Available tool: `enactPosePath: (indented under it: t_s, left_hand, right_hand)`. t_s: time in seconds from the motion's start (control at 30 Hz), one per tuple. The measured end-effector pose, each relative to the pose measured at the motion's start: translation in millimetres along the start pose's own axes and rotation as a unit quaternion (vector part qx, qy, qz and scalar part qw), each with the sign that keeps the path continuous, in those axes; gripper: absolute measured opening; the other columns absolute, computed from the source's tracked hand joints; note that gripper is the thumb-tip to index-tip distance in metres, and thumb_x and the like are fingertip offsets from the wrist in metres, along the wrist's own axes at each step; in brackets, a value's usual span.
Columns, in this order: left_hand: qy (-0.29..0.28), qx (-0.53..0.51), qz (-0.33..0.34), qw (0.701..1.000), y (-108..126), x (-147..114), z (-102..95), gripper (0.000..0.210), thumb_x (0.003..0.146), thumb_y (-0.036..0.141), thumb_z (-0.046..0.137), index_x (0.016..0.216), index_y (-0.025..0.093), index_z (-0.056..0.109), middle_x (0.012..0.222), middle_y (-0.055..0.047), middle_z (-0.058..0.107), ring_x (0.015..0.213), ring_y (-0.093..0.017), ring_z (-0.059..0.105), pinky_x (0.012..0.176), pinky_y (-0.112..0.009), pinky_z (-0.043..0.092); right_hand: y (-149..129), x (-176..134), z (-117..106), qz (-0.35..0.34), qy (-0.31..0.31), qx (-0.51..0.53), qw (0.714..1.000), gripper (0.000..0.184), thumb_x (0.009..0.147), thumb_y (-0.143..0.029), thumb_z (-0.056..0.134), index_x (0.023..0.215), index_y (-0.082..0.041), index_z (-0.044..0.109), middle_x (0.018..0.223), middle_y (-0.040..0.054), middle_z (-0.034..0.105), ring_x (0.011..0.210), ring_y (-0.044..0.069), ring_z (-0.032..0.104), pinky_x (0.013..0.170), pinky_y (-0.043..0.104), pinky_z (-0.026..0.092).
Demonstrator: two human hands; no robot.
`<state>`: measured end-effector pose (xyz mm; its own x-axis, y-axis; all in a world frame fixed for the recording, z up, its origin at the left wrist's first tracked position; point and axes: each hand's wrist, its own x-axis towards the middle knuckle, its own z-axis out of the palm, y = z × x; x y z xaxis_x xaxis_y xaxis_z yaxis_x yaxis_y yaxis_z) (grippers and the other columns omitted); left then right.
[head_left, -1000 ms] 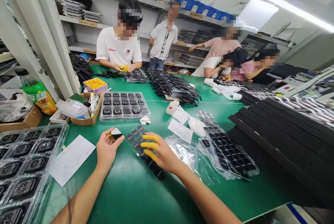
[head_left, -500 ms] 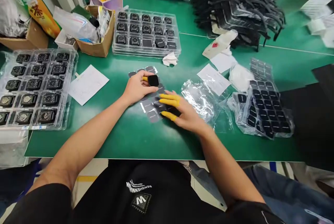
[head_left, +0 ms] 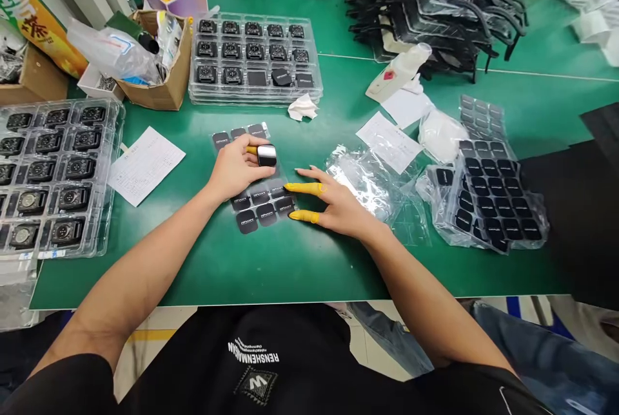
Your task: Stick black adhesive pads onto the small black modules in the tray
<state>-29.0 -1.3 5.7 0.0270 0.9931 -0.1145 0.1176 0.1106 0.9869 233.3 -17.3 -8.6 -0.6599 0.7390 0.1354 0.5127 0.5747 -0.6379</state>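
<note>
Between the thumb and fingers of my left hand is a smartwatch without a strap, its shiny screen facing me. Under and in front of that hand lies a sheet of dark square stickers with small white print. My right hand rests at the sheet's right edge, fingers spread and pointing left, with yellow finger cots on some of them. Its fingertips are at the right-hand stickers; whether they pinch one does not show.
Clear trays of watch bodies stand at the back and at the left. A handwritten paper lies left of my hands. Crumpled clear plastic and bagged black sticker sheets lie right. Black straps are heaped behind.
The view has shifted, so most things sit further left. The watch's screen has tilted and now reflects light. My right hand's fingers have spread and drawn back, uncovering more stickers.
</note>
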Motion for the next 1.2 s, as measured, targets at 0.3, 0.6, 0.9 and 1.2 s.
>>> enactPosePath:
  t_s: [0.3, 0.6, 0.9, 1.2]
  left_hand:
    - [-0.009, -0.008, -0.011, 1.0, -2.0, 0.5, -0.4, 0.057, 0.06, 0.02, 0.091, 0.112, 0.018, 0.066, 0.085, 0.0, 0.074, 0.075, -0.014, 0.072, 0.075, -0.028, 0.06]
    - [-0.005, -0.012, -0.031, 0.999, 1.6, -2.3, -2.1, 0.056, 0.063, 0.021, 0.091, 0.114, 0.019, 0.066, 0.091, -0.002, 0.075, 0.077, -0.014, 0.071, 0.077, -0.029, 0.06]
    - [0.014, -0.044, -0.042, 0.998, -0.4, -3.6, 0.1, 0.06, 0.063, 0.024, 0.092, 0.116, 0.019, 0.066, 0.093, -0.003, 0.076, 0.081, -0.016, 0.072, 0.079, -0.031, 0.062]
    - [0.009, -0.076, -0.051, 0.996, 3.2, -1.7, -1.2, 0.06, 0.06, 0.025, 0.092, 0.114, 0.019, 0.064, 0.092, -0.002, 0.075, 0.08, -0.015, 0.072, 0.076, -0.028, 0.061]
  right_hand:
    - [-8.2, 26.8, 11.2, 0.035, 0.068, 0.053, 0.996, 0.039, 0.084, -0.031, 0.083, 0.121, -0.03, 0.069, 0.095, 0.0014, 0.081, 0.107, 0.029, 0.064, 0.106, 0.058, 0.047]
    - [-15.0, 10.3, -11.5, -0.026, -0.058, 0.054, 0.996, 0.048, 0.094, -0.031, 0.064, 0.142, -0.033, 0.055, 0.129, 0.006, 0.069, 0.129, 0.027, 0.058, 0.124, 0.062, 0.032]
    - [-12.3, 5.2, 3.8, -0.011, 0.01, -0.013, 1.0, 0.052, 0.09, -0.048, 0.075, 0.139, -0.036, 0.06, 0.117, 0.0056, 0.077, 0.127, 0.032, 0.057, 0.107, 0.055, 0.049]
    - [-14.5, 26.0, 14.0, 0.05, 0.093, 0.007, 0.994, 0.02, 0.093, -0.039, 0.073, 0.112, -0.033, 0.073, 0.088, 0.0033, 0.076, 0.091, 0.026, 0.06, 0.085, 0.046, 0.048]
